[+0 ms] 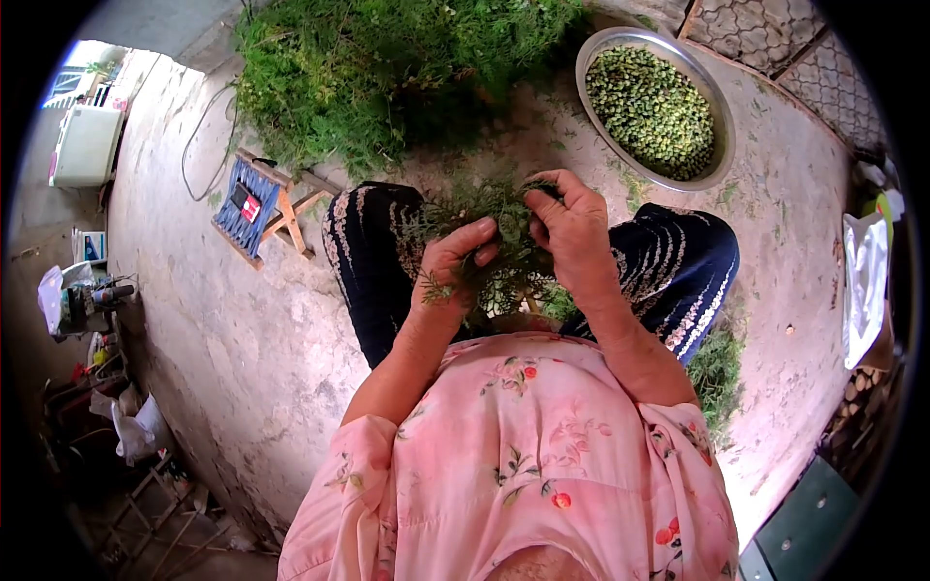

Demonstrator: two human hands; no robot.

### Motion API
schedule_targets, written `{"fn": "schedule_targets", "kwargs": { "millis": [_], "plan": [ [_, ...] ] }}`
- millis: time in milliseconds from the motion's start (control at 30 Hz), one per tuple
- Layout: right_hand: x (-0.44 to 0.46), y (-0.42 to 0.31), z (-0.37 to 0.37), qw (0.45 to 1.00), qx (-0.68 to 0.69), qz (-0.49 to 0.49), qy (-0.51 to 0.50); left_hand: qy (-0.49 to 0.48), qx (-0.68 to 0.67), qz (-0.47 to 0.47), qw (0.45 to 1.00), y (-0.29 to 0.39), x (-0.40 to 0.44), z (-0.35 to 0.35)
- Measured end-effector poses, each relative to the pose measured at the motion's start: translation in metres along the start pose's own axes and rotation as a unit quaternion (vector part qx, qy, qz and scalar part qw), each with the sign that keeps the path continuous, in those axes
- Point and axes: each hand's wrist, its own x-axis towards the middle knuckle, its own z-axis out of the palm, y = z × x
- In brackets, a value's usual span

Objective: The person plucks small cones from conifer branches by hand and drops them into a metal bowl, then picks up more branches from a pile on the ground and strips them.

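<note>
A leafy green evergreen sprig (pixel 499 208) is held up over my lap, between my knees. My left hand (pixel 457 254) has its fingers curled round the sprig's left side, with fronds poking out around it. Higher up and to the right, my right hand (pixel 572 218) pinches the sprig with thumb and forefinger; foliage partly hides its other fingers. Whether a small piece sits in that pinch, I cannot make out. Beyond my knees lies a large heap of similar green branches (pixel 358 77). A metal basin (pixel 724 145) at the upper right holds many small green cones or pods (pixel 654 111).
A low folding stool (pixel 254 208) with a blue woven seat stands at left, a small red and black item on it. Loose greenery (pixel 715 373) lies by my right leg. Clutter (pixel 136 426) lines the left wall; a silvery bag (pixel 864 281) is at far right.
</note>
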Motion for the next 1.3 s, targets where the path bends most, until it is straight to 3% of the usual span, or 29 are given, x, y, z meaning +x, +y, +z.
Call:
{"fn": "schedule_targets", "kwargs": {
  "millis": [67,133,200,267,433,533,567,600,633,733,867,900,967,1000,1067,1100,1233,1300],
  "plan": [
    [0.008,-0.012,-0.006,0.988,0.094,0.074,0.1,0.027,-0.015,0.0,1.0,-0.001,0.001,0.0],
    [0.016,-0.008,-0.029,0.985,0.159,-0.006,0.063,0.007,-0.029,-0.011,0.999,0.006,0.001,0.001],
    [0.012,-0.021,-0.032,0.975,0.222,0.004,0.008,0.005,-0.053,-0.009,0.999,0.009,0.001,0.005],
    [0.007,-0.034,-0.02,0.957,0.285,0.045,0.035,0.014,-0.067,-0.043,0.997,0.012,0.003,0.004],
    [-0.001,-0.016,-0.017,0.934,0.325,0.09,-0.118,0.023,-0.107,0.023,0.994,0.015,0.007,0.02],
    [-0.015,-0.018,-0.002,0.972,0.104,0.143,-0.153,0.04,-0.098,0.017,0.994,0.011,0.012,0.011],
    [-0.016,-0.015,0.005,0.972,0.104,0.143,-0.153,0.051,-0.099,0.032,0.993,0.008,0.016,0.007],
    [-0.017,-0.01,0.012,0.982,-0.049,-0.064,-0.169,0.063,-0.1,0.048,0.992,0.008,0.016,0.009],
    [-0.018,-0.007,0.019,0.927,-0.199,-0.267,-0.175,0.063,-0.101,0.048,0.992,0.008,0.014,0.013],
    [-0.025,-0.006,0.031,0.925,-0.231,-0.239,-0.183,0.124,-0.085,0.064,0.987,0.007,0.008,0.018],
    [-0.025,0.006,0.035,0.912,-0.229,-0.288,-0.184,0.019,-0.017,0.106,0.994,-0.018,0.028,-0.02],
    [-0.024,0.005,0.035,0.911,-0.229,-0.289,-0.184,0.016,0.09,0.172,0.981,-0.023,0.031,-0.027],
    [-0.019,0.001,0.033,0.908,-0.248,-0.319,-0.111,0.116,-0.014,0.109,0.987,-0.003,0.008,0.014],
    [-0.016,0.0,0.031,0.907,-0.25,-0.32,-0.11,0.113,-0.015,0.109,0.987,-0.003,0.007,0.014],
    [-0.011,-0.004,0.025,0.994,-0.004,-0.077,-0.081,0.095,0.004,0.085,0.992,0.001,0.006,0.015],
    [-0.009,-0.007,0.021,0.99,0.121,0.048,-0.062,0.104,0.005,0.069,0.992,0.005,0.006,0.021],
    [0.002,-0.021,0.001,0.997,0.06,-0.017,0.042,0.147,0.025,0.142,0.979,0.002,0.007,0.027],
    [0.013,-0.029,-0.016,0.991,0.129,0.0,0.034,0.144,0.012,0.113,0.983,0.001,0.01,0.018]
  ]
}}
